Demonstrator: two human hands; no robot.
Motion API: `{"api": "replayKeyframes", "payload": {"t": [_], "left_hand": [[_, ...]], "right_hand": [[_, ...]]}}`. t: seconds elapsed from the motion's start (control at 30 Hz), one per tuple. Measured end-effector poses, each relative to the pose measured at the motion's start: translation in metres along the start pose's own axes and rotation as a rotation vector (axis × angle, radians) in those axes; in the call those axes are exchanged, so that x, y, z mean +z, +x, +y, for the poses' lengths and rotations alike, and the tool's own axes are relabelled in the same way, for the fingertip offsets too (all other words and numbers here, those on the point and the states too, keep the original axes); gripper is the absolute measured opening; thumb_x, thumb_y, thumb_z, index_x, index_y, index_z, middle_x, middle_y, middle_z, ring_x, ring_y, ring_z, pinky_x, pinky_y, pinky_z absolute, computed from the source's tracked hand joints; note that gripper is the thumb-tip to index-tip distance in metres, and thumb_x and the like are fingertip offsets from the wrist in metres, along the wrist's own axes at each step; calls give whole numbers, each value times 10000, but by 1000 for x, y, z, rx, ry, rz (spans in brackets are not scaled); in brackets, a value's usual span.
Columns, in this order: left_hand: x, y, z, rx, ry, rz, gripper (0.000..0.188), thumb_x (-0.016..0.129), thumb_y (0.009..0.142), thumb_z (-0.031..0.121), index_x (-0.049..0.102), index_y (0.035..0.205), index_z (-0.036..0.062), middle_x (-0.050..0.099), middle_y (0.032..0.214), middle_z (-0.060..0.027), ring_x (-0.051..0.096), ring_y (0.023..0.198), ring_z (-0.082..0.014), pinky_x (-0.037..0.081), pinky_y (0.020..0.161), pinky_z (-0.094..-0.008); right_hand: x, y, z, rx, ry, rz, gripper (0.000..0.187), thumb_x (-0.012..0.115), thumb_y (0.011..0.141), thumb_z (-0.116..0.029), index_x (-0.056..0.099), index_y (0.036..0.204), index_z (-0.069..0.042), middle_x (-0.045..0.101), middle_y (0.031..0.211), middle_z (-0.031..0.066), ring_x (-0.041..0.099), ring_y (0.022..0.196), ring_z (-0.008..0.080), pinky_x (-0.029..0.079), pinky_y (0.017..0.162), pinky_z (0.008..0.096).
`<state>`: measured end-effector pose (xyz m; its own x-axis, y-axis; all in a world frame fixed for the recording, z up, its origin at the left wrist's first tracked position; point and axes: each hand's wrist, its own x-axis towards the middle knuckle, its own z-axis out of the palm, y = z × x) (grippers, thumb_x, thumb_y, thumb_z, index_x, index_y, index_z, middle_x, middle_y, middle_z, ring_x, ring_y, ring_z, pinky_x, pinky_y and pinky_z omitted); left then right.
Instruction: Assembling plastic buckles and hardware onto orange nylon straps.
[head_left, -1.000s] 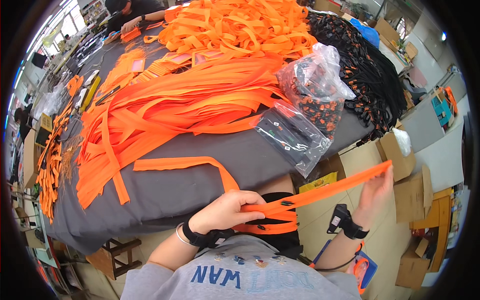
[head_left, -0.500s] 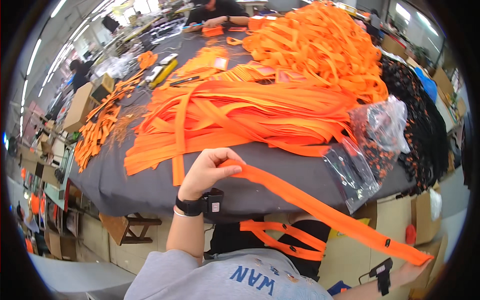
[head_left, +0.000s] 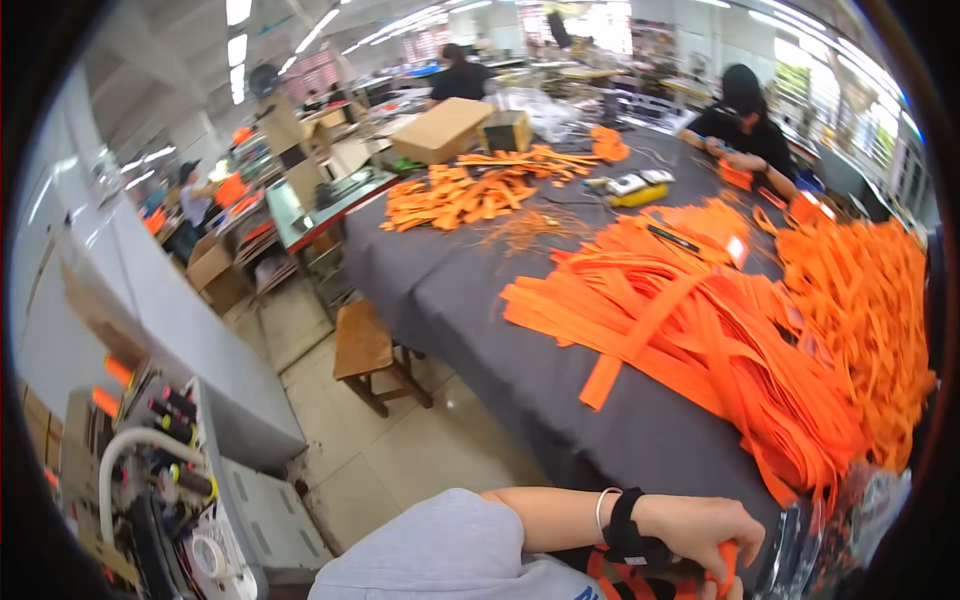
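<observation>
My left hand (head_left: 692, 525), with a black strap and a pale bangle at the wrist, is at the lower right, just off the table's near edge. Its fingers are closed on an orange strap (head_left: 726, 562), folded or bunched below the thumb. A sliver of skin under that strap may be my right hand (head_left: 735, 588); the frame's lower edge cuts off the rest. More orange webbing (head_left: 610, 572) lies by my lap, behind the left wrist. On the table, close ahead, a long bundle of orange straps (head_left: 690, 330) is spread out, with one strap crossing over it.
The table (head_left: 450, 290) has a dark grey cloth. Short orange pieces (head_left: 460, 195), a yellow tool (head_left: 640, 188) and an orange webbing heap (head_left: 850, 320) lie on it. A wooden stool (head_left: 365, 345) and a sewing machine (head_left: 230, 530) stand left. A co-worker (head_left: 750, 130) sits across.
My view has swung left, so the table now sits further right. The strap that was stretched between both hands is now bunched at my left hand, low in the frame.
</observation>
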<state>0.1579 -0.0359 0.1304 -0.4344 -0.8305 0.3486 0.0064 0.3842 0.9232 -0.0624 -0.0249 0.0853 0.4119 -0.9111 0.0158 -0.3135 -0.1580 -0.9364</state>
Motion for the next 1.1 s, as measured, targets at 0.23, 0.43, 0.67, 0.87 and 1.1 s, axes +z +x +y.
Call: {"api": "replayKeyframes", "payload": {"t": [0.23,0.43,0.67,0.87,1.1], "left_hand": [[0,11,-59,52,-251,407,362,670,705,12,541,1044,9,566,912,-44,564,846,-146,450,719,-281],[24,24,-59,57,-750,406,503,634,720,-38,437,1177,35,536,901,-11,553,834,-68,444,711,-212],[41,10,-32,76,84,217,277,709,758,156,552,938,17,619,753,-128,618,682,-244,472,599,-341],[52,14,-60,152,18,333,116,611,779,43,537,861,9,604,675,-115,600,599,-251,445,557,-329],[46,24,-66,81,182,381,143,645,819,60,610,952,19,604,810,-98,604,710,-224,484,611,-296]], "right_hand": [[18,16,17,-82,167,44,66,525,932,-67,517,885,-21,421,575,-25,354,469,46,285,433,195],[2,27,79,-107,-93,-115,176,566,914,-90,518,1051,10,549,699,42,470,528,81,351,439,188],[0,22,1,-246,106,315,331,558,938,-222,537,1140,39,586,1009,122,555,882,207,450,789,312],[6,21,-18,-166,23,316,187,541,924,-87,631,994,62,632,937,127,572,859,193,451,801,295],[-3,41,20,-82,368,385,80,571,836,81,603,896,38,625,835,76,609,739,106,499,671,212]]}}
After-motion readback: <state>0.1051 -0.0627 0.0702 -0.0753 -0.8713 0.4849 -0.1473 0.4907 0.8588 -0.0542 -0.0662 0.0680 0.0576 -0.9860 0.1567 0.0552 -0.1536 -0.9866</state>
